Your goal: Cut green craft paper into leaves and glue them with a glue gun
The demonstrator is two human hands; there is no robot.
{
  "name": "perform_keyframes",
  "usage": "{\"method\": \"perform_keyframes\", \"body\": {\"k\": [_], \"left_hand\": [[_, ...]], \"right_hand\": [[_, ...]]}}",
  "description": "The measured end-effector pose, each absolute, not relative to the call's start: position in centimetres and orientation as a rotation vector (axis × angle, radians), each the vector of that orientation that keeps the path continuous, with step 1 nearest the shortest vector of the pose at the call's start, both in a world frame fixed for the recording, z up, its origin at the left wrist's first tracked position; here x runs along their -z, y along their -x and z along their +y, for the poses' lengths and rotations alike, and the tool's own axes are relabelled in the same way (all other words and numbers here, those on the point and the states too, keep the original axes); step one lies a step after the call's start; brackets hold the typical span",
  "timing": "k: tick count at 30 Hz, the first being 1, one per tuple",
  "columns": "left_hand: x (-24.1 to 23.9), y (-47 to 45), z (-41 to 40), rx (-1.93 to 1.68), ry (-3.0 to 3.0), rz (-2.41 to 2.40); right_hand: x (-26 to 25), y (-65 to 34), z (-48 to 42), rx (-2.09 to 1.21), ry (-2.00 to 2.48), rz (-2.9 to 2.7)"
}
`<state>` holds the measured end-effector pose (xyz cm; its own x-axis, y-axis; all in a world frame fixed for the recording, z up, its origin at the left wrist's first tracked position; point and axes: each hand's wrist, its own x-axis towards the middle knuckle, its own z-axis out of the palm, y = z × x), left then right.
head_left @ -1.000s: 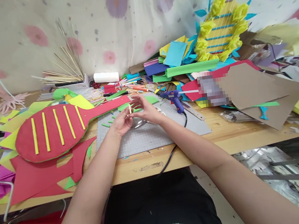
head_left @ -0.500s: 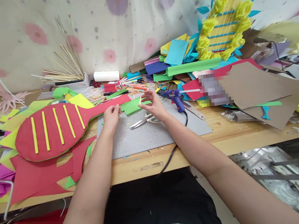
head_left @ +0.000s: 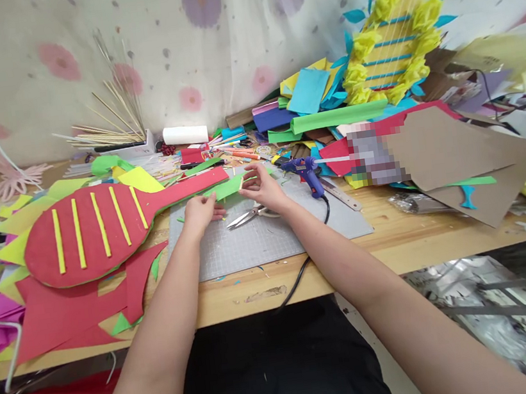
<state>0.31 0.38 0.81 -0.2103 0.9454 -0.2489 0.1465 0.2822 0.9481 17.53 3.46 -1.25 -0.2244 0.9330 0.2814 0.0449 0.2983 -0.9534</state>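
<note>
My right hand [head_left: 265, 190] pinches a small pale yellow strip [head_left: 241, 184] between thumb and fingers, above a piece of green paper [head_left: 226, 189]. At the near left edge of that paper is my left hand [head_left: 201, 213], its fingers apart and nothing visible in it. Scissors [head_left: 242, 218] lie between the hands on a grey cutting mat [head_left: 241, 251], their handles partly behind my right hand. A red instrument-shaped cutout [head_left: 90, 245] with several yellow strips across its body rests to the left, its neck reaching toward the green paper.
Just right of my right hand is a purple glue gun [head_left: 308, 175], its black cord [head_left: 298, 279] crossing the table's front edge. A metal ruler [head_left: 340, 194] lies beside it. Brown card [head_left: 460, 151] sits at right; a yellow guitar-like piece [head_left: 387, 54] stands behind. Red scraps [head_left: 64, 307] lie front left.
My left hand has gone from a pinch to spread fingers and dropped slightly. The right hand, still holding the strip, has shifted a little left. The green paper has moved slightly.
</note>
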Motion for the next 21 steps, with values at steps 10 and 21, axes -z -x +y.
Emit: {"method": "perform_keyframes", "body": {"k": [10, 21], "left_hand": [[-2.0, -0.4, 0.0, -1.308, -0.745, 1.302], [-2.3, -0.6, -0.4, -1.173, -1.001, 1.336]], "right_hand": [[0.6, -17.5, 1.1, -0.973, 0.905, -1.794], [-2.5, -15.8, 1.8, -0.589, 0.949, -2.166]]}}
